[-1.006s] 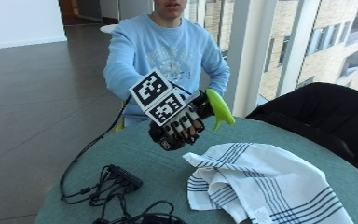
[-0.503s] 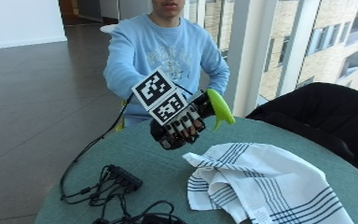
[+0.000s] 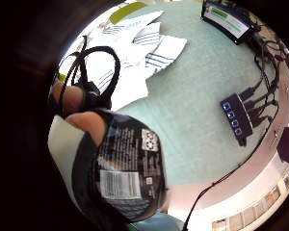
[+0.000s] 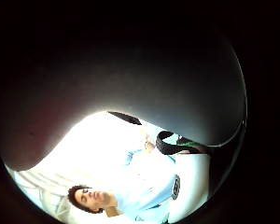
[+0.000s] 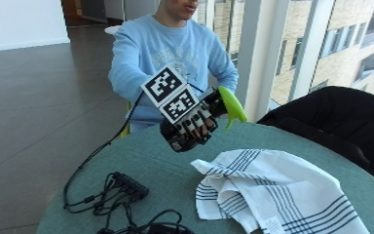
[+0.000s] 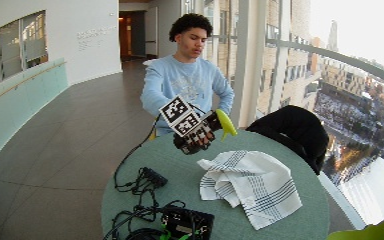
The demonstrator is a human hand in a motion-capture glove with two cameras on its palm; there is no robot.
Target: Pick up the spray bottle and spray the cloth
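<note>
Only palm-side, seemingly: spray bottle point(image 3: 127, 171) barcode.

High-rise office corridor, glass wall point(image 6: 272, 55), round table point(image 6: 179, 165)

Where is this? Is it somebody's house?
Probably not a house. It looks like a hallway high up in an office or school building: tall windows look down over city rooftops, a long tiled floor runs past, and the round table holds cables.
</note>
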